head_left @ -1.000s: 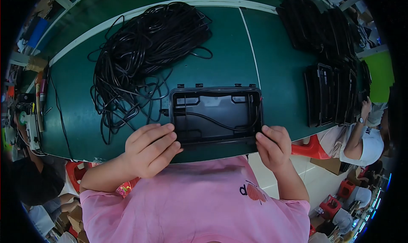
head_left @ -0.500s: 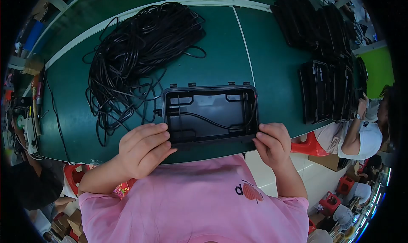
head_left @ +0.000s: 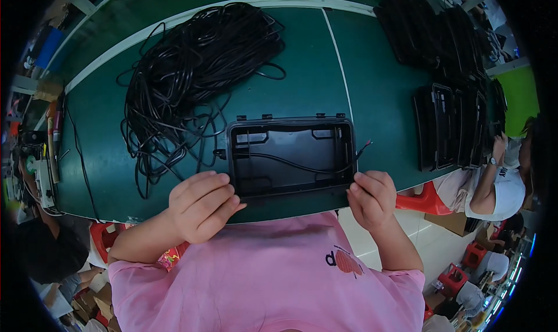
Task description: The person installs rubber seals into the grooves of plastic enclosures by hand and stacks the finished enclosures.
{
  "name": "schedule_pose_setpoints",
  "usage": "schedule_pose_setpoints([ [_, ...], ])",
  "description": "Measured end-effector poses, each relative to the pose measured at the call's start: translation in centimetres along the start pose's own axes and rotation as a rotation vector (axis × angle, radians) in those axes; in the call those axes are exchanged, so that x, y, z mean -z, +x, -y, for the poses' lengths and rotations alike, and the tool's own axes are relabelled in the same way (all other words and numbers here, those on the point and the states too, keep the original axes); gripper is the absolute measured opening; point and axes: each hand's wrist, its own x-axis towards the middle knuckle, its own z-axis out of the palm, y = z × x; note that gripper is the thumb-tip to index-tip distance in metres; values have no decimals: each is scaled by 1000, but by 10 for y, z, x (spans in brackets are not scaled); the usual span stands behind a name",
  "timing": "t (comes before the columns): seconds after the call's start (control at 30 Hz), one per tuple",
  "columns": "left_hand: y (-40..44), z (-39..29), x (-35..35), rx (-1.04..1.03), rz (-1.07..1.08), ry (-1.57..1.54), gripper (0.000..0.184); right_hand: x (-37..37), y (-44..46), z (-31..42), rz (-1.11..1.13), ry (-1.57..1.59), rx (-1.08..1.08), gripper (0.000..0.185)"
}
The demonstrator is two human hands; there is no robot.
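A shallow black plastic box (head_left: 290, 141) lies open side up at the front of the green table, with hinge tabs along its far edge. Through a fitting in its left wall a black cable (head_left: 317, 170) enters, curves across the inside and pokes out over the right wall, its stripped end showing a bit of red. My left hand (head_left: 200, 207) is closed on the box's near left corner, fingers bent on the rim. The near right corner is pinched by my right hand (head_left: 372, 199). Both thumbs are on the near side.
A big tangled heap of black cables (head_left: 197, 65) lies at the back left. Stacked black box parts (head_left: 447, 126) stand on the right of the green table (head_left: 302, 59). Tools (head_left: 55, 123) line the left end. Co-workers sit on both sides, one in a white shirt (head_left: 500, 187).
The cable's free end has come up out of the box and now sticks out past its right wall. Both hands keep their hold; box and table sit slightly farther right in view.
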Motion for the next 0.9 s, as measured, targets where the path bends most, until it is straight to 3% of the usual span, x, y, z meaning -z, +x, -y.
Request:
schedule_pose_setpoints([
  [0.1, 1, -1, 4, 71, 73, -105, 34, 1, -2, 1, 34, 42, -57, 28],
  [0.33, 6, 1, 9, 74, 87, -81, 34, 6, -1, 2, 54, 44, -33, 37],
  [0.53, 8, 0, 10, 91, 130, -103, 30, 8, 1, 3, 69, 21, -33, 40],
  [0.63, 5, 3, 7, 84, 42, -45, 24, 8, 0, 3, 75, 12, -40, 40],
  [0.9, 9, 11, 12, 8, 123, -30, 23, 9, -1, 4, 93, -5, -40, 40],
])
